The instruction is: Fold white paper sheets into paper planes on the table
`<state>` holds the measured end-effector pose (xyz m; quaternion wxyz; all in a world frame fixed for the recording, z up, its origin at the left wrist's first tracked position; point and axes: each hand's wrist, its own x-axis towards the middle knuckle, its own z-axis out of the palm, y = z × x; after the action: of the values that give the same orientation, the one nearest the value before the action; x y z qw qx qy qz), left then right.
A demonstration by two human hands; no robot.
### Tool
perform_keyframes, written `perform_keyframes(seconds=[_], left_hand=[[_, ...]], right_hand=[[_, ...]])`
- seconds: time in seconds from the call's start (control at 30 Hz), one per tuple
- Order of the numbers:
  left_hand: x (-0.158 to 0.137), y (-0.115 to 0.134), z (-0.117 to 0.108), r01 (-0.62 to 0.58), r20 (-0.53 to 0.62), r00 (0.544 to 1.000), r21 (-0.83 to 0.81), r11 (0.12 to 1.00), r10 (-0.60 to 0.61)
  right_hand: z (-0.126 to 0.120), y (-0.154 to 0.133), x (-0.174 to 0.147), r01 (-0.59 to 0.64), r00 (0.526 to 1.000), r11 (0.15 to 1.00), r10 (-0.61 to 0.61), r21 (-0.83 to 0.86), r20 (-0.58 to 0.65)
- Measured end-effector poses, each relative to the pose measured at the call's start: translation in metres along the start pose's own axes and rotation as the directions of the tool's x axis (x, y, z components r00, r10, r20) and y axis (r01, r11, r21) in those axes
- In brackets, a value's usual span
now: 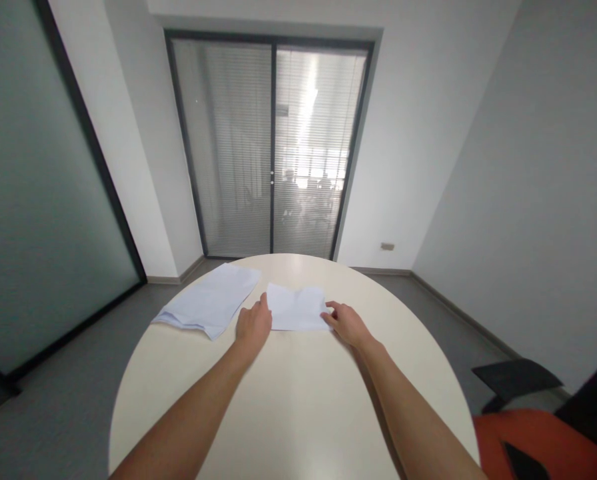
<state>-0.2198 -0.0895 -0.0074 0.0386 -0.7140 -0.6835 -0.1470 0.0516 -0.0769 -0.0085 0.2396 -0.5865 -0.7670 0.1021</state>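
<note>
A small white sheet of paper (296, 309), its top edge uneven, lies on the round cream table (298, 393) in front of me. My left hand (255, 325) is closed at the sheet's left edge, with part of its fingers hidden from me. At the right edge, my right hand (347, 322) pinches the paper between thumb and forefinger. Just left of my left hand rests a loose stack of larger white sheets (211, 300), fanned unevenly near the table's left rim.
An orange chair (533, 440) with a black armrest (516, 379) stands close to the table at lower right. Beyond the table is a glass partition (273, 147) with blinds. A frosted glass panel (43, 200) rises on the left.
</note>
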Motion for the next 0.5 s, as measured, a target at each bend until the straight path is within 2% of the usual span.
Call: perform_keyframes(seconds=[0.13, 0.2, 0.27, 0.37, 0.5], left_hand=[[-0.002, 0.001, 0.000, -0.020, -0.073, 0.997, -0.012, 1.000, 0.019], [-0.002, 0.002, 0.002, -0.097, -0.135, 0.987, -0.057, 0.994, 0.089], [-0.002, 0.004, 0.006, -0.223, -0.149, 0.968, -0.132, 0.966, 0.203], [-0.003, 0.009, 0.014, -0.333, -0.065, 0.943, -0.241, 0.912, 0.327], [-0.005, 0.010, 0.022, -0.317, 0.052, 0.938, -0.274, 0.908, 0.343]], right_hand=[[-0.001, -0.001, -0.002, 0.001, 1.000, 1.000, -0.001, -0.010, -0.009], [-0.001, -0.002, -0.002, 0.001, 1.000, 1.000, -0.001, -0.002, -0.007], [-0.001, -0.001, -0.002, 0.004, 1.000, 1.000, -0.003, 0.012, -0.006], [0.000, -0.001, -0.001, -0.003, 1.000, 1.000, 0.003, 0.025, -0.002], [0.000, 0.000, -0.001, -0.028, 0.999, 0.999, 0.028, 0.016, 0.015]])
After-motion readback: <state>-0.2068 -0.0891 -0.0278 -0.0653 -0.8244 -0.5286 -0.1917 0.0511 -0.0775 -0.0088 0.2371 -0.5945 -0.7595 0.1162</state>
